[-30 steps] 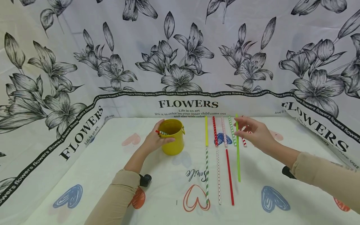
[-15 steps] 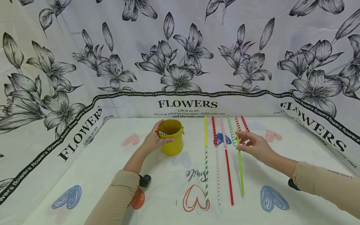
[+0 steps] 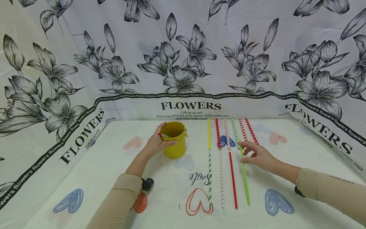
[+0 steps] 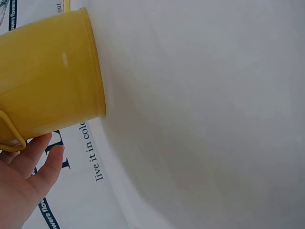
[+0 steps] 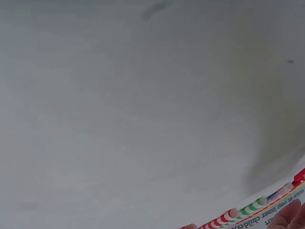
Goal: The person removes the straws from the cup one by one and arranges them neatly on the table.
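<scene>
My left hand [image 3: 156,141] grips a yellow bucket [image 3: 178,148] at its left side, with the thumb across the front. Ends of a red straw and a green-striped straw [image 3: 166,135] show at the bucket's rim; the rest inside is hidden. In the left wrist view the bucket [image 4: 52,71] appears sideways, with the hand [image 4: 31,176] beside its handle. My right hand [image 3: 258,156] pinches a lime green straw [image 3: 245,181] near its far end. That straw lies lengthwise just right of a plain red straw [image 3: 233,181].
Also in the near row are a dark-green-striped straw [image 3: 210,178] and a red-dotted white straw [image 3: 221,181]. Behind lie a yellow straw [image 3: 209,135] and several patterned straws, including a green-striped one [image 3: 235,132]. A flower-printed cloth [image 3: 183,63] rises behind the table.
My right hand has drawn the lime green straw toward me, from beside the back row to the right end of the near row. The left hand and bucket have stayed put.
</scene>
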{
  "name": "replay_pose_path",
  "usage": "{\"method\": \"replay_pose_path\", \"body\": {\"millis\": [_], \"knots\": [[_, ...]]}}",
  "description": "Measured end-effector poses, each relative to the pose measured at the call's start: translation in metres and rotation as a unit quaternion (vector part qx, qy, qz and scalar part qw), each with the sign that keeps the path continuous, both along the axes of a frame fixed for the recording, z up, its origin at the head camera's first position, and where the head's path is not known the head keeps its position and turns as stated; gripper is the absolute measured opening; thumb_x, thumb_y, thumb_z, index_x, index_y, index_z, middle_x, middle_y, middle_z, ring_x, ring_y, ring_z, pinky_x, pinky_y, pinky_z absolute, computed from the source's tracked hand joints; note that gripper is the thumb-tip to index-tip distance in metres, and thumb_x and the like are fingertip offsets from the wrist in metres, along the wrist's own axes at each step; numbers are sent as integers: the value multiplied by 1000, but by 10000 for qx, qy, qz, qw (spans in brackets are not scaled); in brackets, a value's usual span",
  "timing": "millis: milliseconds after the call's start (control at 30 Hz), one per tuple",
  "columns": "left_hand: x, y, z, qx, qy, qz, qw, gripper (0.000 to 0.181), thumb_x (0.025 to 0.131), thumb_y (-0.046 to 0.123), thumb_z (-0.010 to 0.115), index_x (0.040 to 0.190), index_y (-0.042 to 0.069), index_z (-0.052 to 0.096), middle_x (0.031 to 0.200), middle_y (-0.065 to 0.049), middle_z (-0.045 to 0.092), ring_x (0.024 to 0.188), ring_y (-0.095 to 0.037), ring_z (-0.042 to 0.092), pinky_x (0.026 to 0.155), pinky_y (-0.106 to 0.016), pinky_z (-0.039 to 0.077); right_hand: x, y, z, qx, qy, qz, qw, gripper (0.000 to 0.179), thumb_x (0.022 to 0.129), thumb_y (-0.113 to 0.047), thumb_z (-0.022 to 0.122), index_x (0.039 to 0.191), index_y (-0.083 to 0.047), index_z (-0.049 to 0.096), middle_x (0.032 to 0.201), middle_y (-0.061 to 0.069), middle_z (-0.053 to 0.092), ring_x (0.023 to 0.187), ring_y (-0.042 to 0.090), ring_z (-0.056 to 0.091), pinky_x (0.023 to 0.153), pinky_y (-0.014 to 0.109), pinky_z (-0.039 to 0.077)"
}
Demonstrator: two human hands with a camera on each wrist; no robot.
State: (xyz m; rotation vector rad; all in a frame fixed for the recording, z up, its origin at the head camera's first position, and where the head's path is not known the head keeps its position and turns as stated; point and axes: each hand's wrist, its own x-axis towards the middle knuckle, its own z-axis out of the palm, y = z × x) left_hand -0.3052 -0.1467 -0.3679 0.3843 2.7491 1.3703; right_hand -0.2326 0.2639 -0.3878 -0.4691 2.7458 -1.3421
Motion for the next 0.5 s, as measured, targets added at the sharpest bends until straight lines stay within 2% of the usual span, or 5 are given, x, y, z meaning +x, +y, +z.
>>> {"method": "replay_pose_path", "body": {"millis": [200,300,500], "knots": [[0,1,1,-29,-34,19,10000,105,85,40,80,161,16,11,157,-16,38,143,-39,37,119,-60,25,0,4,-9,488,-296,213,9981,70,83,-20,83,141,3,51,118,14,61,96,20,56,73,23,49],[0,1,0,5,-31,4,10000,105,84,39,81,161,17,12,157,-16,39,143,-39,37,119,-60,25,1,5,-11,654,-532,283,9960,71,82,-21,83,140,4,52,112,12,60,94,21,53,70,22,48],[0,0,-1,22,14,-24,10000,105,85,40,80,161,17,12,156,-16,40,143,-39,38,119,-61,26,2,4,-16,904,-698,235,9932,67,80,-19,85,135,6,55,101,6,55,91,22,50,69,20,45]]}}
